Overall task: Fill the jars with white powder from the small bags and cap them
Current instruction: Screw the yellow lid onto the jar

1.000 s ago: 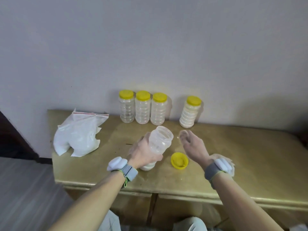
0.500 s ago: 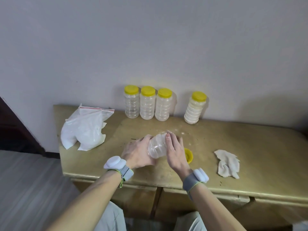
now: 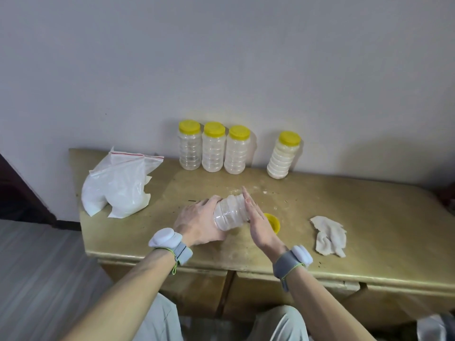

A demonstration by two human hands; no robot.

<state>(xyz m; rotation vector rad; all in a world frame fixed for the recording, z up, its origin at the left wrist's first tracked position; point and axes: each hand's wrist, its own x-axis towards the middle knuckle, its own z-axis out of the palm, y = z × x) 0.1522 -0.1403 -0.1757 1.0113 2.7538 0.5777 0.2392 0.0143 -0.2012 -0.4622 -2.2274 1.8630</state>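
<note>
My left hand (image 3: 198,221) grips an uncapped clear ribbed jar (image 3: 230,212), tilted with its mouth pointing away and to the right. My right hand (image 3: 258,219) lies flat with straight fingers against the jar's right side, by its mouth. The jar's yellow cap (image 3: 273,222) lies upside down on the table just right of my right hand, partly hidden by it. A zip bag of white powder (image 3: 117,187) slumps at the table's left end.
Three capped clear jars (image 3: 213,147) stand in a row against the wall, and a powder-filled capped jar (image 3: 283,156) stands to their right. A crumpled white cloth (image 3: 328,235) lies at the right on the wooden table (image 3: 357,217). Spilled powder dusts the tabletop.
My left hand tipped the jar from nearly upright to tilted low. My right hand came in from the right and laid its flat fingers against the jar.
</note>
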